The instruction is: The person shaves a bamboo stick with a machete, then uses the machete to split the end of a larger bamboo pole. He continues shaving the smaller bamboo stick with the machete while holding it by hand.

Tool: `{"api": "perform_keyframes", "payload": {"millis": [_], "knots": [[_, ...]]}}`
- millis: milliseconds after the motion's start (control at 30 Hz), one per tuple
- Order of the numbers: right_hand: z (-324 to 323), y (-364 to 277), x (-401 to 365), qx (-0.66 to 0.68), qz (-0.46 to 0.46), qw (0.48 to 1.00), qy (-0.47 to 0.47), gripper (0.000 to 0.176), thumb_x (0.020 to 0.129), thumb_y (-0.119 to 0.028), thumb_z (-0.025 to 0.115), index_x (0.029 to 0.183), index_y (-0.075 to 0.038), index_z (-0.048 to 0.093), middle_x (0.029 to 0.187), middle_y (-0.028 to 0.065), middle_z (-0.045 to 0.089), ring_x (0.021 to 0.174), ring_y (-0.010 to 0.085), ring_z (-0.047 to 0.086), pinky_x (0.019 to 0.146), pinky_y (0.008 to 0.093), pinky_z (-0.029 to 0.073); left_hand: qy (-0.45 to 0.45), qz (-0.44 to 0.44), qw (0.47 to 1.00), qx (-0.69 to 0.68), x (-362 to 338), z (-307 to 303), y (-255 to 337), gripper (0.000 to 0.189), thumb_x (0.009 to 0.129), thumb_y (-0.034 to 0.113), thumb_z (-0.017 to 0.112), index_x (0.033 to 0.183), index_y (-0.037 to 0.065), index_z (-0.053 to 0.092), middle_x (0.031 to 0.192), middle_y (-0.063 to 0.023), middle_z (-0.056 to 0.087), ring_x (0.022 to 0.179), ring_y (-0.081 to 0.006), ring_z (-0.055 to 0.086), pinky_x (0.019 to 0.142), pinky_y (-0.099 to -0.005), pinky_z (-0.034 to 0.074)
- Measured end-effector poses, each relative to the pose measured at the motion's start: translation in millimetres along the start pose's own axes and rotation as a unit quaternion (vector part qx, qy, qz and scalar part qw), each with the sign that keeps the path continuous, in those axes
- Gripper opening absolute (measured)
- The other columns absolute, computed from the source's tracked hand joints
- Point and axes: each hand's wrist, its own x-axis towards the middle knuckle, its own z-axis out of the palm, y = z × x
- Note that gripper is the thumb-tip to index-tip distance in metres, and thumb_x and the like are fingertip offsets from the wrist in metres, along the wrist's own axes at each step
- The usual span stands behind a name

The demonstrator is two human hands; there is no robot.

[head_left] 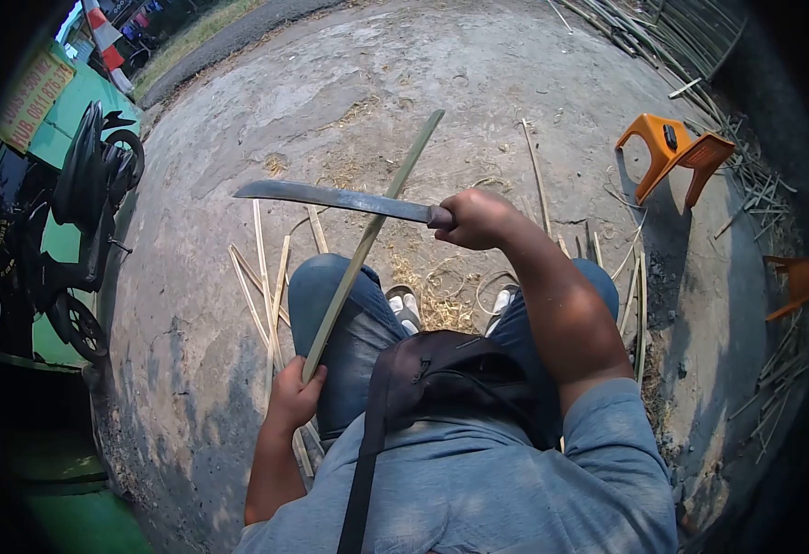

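My right hand (476, 219) is closed round the handle of a machete (331, 197), its long blade pointing left. The blade overlaps a green bamboo strip (360, 254) at about its middle in this view. My left hand (295, 395) grips the lower end of that strip, low beside my left thigh. From there the strip slants up and away to the right, past my left knee. A black bag (455, 374) lies across my lap, its strap running over my shirt.
Cut bamboo strips (259, 272) lie beside my left leg, more (642, 314) by my right. Shavings (441, 295) litter the concrete between my feet. An orange plastic chair (649, 152) holds a small black object. A motorbike (86, 212) stands at left; bamboo poles (621, 37) lie far right.
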Motion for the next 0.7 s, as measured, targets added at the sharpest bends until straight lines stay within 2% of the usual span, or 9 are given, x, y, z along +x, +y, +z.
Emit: {"api": "perform_keyframes", "payload": {"millis": [700], "knots": [[8.4,3.1,5.2,0.01,-0.004,1.0,0.0,0.028,0.087,-0.039,0.079,0.106,-0.019,0.078,0.1,0.0105,0.077,0.097,0.0309,0.073,0.085,0.0432,0.058,-0.009,0.008,1.0,-0.015,1.7,-0.4,-1.9,0.03,0.1,0.027,0.069,0.094,-0.001,0.063,0.071,-0.0148,0.064,0.066,-0.0236,0.062,0.062,-0.0392,0.048]]}}
